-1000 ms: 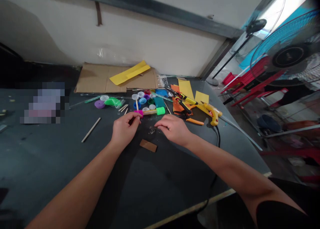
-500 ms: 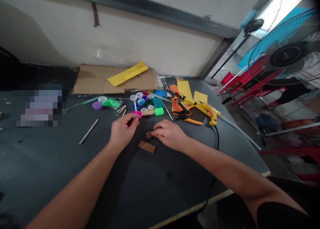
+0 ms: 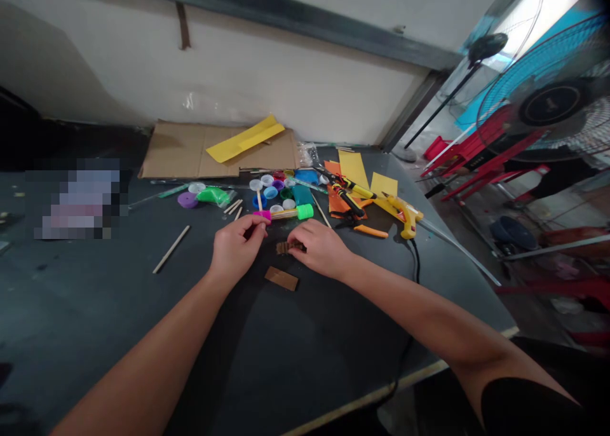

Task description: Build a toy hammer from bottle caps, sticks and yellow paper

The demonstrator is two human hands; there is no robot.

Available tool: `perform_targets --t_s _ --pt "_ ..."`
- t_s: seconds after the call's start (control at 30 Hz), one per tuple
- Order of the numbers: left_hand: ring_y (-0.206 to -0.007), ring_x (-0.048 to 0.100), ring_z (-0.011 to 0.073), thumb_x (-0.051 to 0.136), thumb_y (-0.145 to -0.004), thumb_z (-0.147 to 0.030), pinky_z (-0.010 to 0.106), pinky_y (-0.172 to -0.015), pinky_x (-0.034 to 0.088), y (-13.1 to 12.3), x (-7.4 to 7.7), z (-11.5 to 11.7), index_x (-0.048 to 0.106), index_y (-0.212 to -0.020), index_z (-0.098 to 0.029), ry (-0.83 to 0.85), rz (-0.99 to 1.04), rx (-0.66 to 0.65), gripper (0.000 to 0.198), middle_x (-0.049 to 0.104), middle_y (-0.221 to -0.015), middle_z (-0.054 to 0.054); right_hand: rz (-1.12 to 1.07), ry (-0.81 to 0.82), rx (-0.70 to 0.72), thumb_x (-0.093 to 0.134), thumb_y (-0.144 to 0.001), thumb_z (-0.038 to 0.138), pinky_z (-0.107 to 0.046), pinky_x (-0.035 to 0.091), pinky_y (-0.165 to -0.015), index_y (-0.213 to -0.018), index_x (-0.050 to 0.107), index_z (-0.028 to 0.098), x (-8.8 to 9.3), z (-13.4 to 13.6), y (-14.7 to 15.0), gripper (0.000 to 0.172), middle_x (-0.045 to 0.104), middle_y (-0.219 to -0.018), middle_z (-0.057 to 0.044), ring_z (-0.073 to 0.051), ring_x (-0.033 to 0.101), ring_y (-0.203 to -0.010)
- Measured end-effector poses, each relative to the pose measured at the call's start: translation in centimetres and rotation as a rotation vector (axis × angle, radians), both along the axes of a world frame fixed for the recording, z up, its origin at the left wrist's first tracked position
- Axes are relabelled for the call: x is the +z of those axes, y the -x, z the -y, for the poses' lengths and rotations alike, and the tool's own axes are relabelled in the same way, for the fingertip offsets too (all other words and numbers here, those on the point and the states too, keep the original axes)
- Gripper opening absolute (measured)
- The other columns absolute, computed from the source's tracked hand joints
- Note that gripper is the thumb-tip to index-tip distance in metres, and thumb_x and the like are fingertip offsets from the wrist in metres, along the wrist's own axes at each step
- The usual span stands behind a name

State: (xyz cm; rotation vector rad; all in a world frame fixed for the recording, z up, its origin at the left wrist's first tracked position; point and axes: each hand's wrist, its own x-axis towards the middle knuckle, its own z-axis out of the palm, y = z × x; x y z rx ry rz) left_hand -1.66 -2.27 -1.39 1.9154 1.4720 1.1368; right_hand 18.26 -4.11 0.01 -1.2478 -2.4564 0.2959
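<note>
Dark workbench (image 3: 109, 334) with brown strip (image 3: 281, 278), bottle caps (image 3: 269, 192), glue gun (image 3: 403, 215)

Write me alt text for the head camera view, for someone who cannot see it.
A person's right hand pinches a small brown piece on a dark table, while their left hand sits just below a stick with pink and green ends. Colourful bottle caps and a yellow glue gun lie beyond.

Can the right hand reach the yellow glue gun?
Probably yes: only dark tabletop and a thin orange strip lie between the right hand and the yellow glue gun, though its fingers pinch a small brown piece.
</note>
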Motion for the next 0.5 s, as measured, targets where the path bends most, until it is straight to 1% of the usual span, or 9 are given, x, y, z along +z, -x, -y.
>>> perform_targets --t_s 0.1,0.17,0.3,0.4,0.5 --pt "-0.068 0.065 0.0145 0.054 -0.082 -0.024 0.023 -0.061 0.048 0.04 -0.09 -0.04 0.069 -0.085 -0.023 0.004 0.002 0.004 0.015 0.071 -0.073 -0.002 -0.058 0.019 0.012 0.066 -0.081 0.02 -0.031 0.042 -0.078 -0.09 0.063 0.016 0.0 -0.18 -0.33 0.01 0.064 -0.084 -0.005 -0.018 0.054 -0.085" --pt "-0.069 0.065 0.0143 0.054 -0.082 -0.024 0.023 -0.062 0.048 0.04 -0.11 -0.06 0.069 -0.085 -0.023 0.001 -0.001 -0.001 0.015 0.071 -0.074 -0.002 -0.071 0.052 0.052 0.064 -0.083 0.021 -0.03 0.042 -0.078 -0.09 0.065 0.018 -0.01 -0.31 -0.55 0.008 0.065 -0.084 -0.005 -0.017 0.056 -0.085" --pt "-0.071 0.065 0.014 0.054 -0.082 -0.024 0.023 -0.066 0.049 -0.05 -0.07 -0.07 0.069 -0.084 -0.023 -0.003 0.0 0.002 0.015 0.072 -0.078 -0.002 0.006 0.042 0.136 0.058 -0.089 0.023 -0.029 0.043 -0.08 -0.093 0.07 0.021 -0.06 -0.28 -0.78 0.013 0.068 -0.094 -0.005 -0.017 0.056 -0.09" --pt "-0.07 0.065 0.0139 0.054 -0.083 -0.025 0.022 -0.065 0.049 -0.07 -0.07 -0.07 0.069 -0.085 -0.023 0.004 -0.003 0.01 0.015 0.072 -0.076 -0.003 0.062 0.012 0.134 0.055 -0.091 0.025 -0.029 0.043 -0.078 -0.093 0.072 0.022 0.05 -0.03 -0.84 0.017 0.067 -0.096 -0.005 -0.017 0.056 -0.09" --pt "-0.069 0.064 0.0137 0.053 -0.084 -0.027 0.023 -0.066 0.048 -0.05 0.03 -0.03 0.069 -0.089 -0.023 0.006 0.011 0.01 0.017 0.07 -0.074 -0.002 0.06 -0.012 0.131 0.054 -0.092 0.027 -0.03 0.044 -0.079 -0.097 0.072 0.022 0.58 0.29 -0.97 0.019 0.066 -0.1 -0.006 -0.018 0.055 -0.093"
